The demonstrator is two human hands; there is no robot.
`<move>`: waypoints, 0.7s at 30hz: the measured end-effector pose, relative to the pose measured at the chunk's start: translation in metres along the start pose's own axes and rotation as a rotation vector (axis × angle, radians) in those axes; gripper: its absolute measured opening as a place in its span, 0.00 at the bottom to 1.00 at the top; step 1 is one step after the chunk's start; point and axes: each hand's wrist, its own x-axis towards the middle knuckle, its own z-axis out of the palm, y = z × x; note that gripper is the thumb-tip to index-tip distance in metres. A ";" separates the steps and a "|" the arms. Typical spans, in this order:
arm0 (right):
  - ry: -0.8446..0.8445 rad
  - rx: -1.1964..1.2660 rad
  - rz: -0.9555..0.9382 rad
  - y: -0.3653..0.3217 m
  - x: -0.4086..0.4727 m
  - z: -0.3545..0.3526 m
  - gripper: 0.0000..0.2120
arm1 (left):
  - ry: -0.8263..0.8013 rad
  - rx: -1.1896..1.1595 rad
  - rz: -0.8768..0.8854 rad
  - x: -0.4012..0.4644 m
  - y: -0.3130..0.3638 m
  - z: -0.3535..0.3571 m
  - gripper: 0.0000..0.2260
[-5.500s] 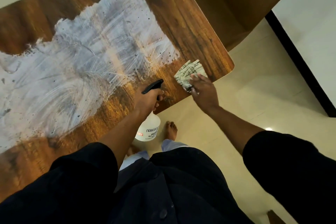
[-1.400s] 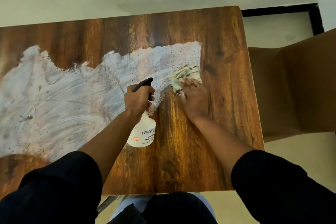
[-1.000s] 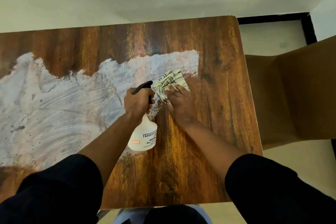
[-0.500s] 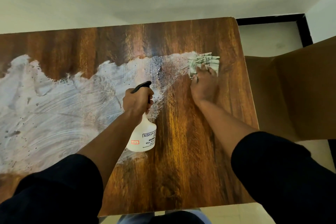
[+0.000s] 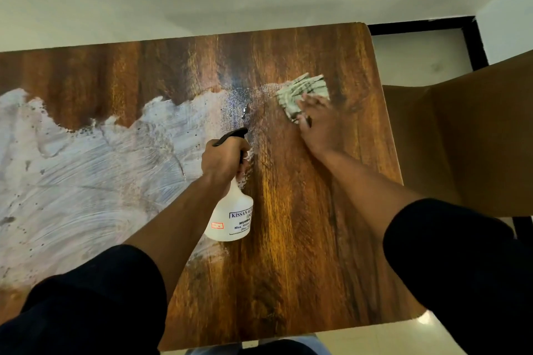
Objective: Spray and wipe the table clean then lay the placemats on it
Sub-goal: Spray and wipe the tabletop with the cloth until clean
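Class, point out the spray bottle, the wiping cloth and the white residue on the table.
Spray bottle (image 5: 230, 219): head view, on its white body.
Wiping cloth (image 5: 300, 89): head view, on the exposed striped fabric.
White residue (image 5: 86, 181): head view, on the smeared patch.

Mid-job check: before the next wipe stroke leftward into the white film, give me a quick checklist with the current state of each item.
1. Cloth under the right hand, flat on the table: ok.
2. Spray bottle gripped by the left hand, held at its neck: ok.
3. Wet spray patch between the nozzle and the cloth, ready to wipe: ok.
4. White film removed from the left part of the table: not ok, it covers most of that side.
5. Path leftward free for the cloth: not ok, the left hand and the bottle are in the way.
6. Placemats within reach: cannot tell, none in view.
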 end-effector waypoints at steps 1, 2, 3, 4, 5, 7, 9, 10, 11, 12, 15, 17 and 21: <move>0.026 0.010 0.075 0.005 0.013 -0.003 0.20 | -0.012 0.004 0.004 0.000 0.000 -0.002 0.13; 0.045 0.020 0.135 0.007 0.023 -0.005 0.20 | -0.028 0.013 0.008 0.000 0.001 -0.004 0.14; 0.062 0.022 0.175 0.004 0.031 -0.005 0.20 | -0.039 0.023 0.014 0.001 0.000 -0.007 0.18; 0.073 0.010 0.201 -0.003 0.034 -0.004 0.19 | -0.042 0.026 0.014 0.001 0.000 -0.009 0.21; 0.089 -0.011 0.211 -0.012 0.034 -0.001 0.19 | -0.031 0.024 0.011 0.001 -0.001 -0.011 0.22; 0.101 -0.032 0.190 -0.036 0.029 0.006 0.19 | 0.011 0.001 0.003 0.001 -0.002 -0.016 0.21; 0.062 0.019 0.144 -0.061 0.018 0.020 0.20 | 0.048 -0.018 -0.002 0.000 -0.001 -0.020 0.17; 0.026 0.034 0.090 -0.074 0.011 0.029 0.20 | 0.071 -0.023 -0.009 -0.001 -0.001 -0.022 0.14; -0.015 0.030 0.006 -0.089 0.002 0.038 0.20 | 0.096 -0.024 -0.020 -0.002 -0.001 -0.025 0.10; -0.060 0.017 -0.093 -0.103 -0.005 0.046 0.20 | 0.119 -0.025 -0.032 -0.003 -0.001 -0.027 0.06; -0.165 -0.006 -0.318 -0.120 -0.014 0.058 0.20 | 0.142 -0.018 -0.044 -0.007 -0.001 -0.034 0.05; -0.212 0.003 -0.310 -0.113 -0.008 0.054 0.20 | 0.138 -0.011 -0.042 -0.009 -0.002 -0.037 0.06; -0.078 -0.025 -0.097 -0.073 0.015 0.032 0.19 | 0.124 -0.018 -0.023 -0.013 -0.002 -0.043 0.09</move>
